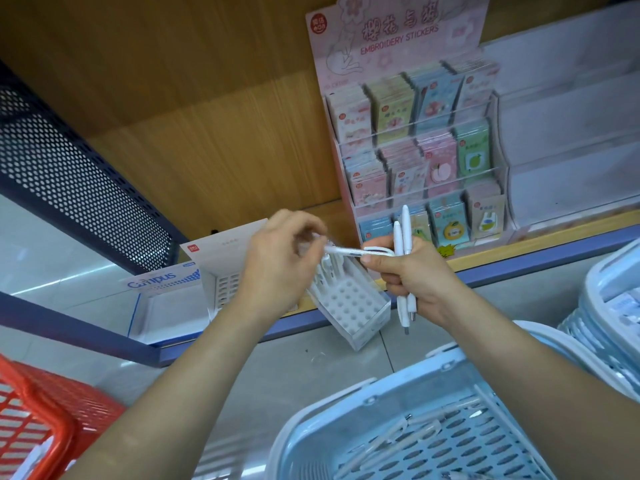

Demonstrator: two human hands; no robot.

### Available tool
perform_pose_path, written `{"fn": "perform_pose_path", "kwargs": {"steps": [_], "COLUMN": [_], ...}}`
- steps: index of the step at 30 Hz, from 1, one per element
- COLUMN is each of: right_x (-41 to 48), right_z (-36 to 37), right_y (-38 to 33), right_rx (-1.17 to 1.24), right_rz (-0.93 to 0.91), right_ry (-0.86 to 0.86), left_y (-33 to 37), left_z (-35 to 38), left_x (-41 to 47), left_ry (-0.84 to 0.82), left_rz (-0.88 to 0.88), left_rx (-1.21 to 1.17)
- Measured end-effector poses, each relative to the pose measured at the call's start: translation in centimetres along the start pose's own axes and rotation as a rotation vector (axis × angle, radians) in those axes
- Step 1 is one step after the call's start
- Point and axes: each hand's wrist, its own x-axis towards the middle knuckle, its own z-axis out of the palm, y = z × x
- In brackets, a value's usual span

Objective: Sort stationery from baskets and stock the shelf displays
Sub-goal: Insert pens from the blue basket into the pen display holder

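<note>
My right hand (412, 271) grips two white pens (403, 237) upright, their tips above the fist and their clicker ends below it. A third white pen (349, 251) lies sideways between both hands; my left hand (280, 261) pinches its left end while my right thumb holds the other end. Right behind the hands, a white pen display box (349, 303) with a grid of holes leans on the shelf edge, a few pens standing in it. A pale blue basket (415, 427) below holds several more pens.
A pink embroidery-sticker display (419, 143) stands on the wooden shelf at the right. A Campus box (162, 282) sits at the left. A red basket (38, 420) is at lower left, stacked pale baskets (609, 306) at the right, a dark perforated panel (69, 174) at the left.
</note>
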Motion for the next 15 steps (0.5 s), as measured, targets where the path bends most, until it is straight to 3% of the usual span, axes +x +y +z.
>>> {"fn": "perform_pose_path", "kwargs": {"steps": [2,5,9,13,15], "right_x": [-0.2,-0.6,-1.1,-1.0,-0.6], "right_z": [0.1,0.5,0.8,1.1,0.5], "right_y": [-0.3,-0.8,-1.0,-1.0,-1.1], "right_rx": [0.006,-0.017,0.035,0.071,0.285], "right_rz": [-0.014,-0.051,-0.063,-0.008,0.081], "right_ry": [-0.042,-0.114,-0.186,-0.172,-0.076], "left_y": [1.3,1.6,1.2,1.1,0.9], "left_z": [0.8,1.5,0.9,0.8,0.9], "left_x": [0.5,1.3,1.4,1.3,1.6], "left_ry": [-0.211,-0.397,-0.455,-0.401,-0.287], "left_rz": [0.162,0.03,-0.264,-0.312,-0.364], "left_rx": [0.179,0.132,-0.39,-0.498,-0.491]}}
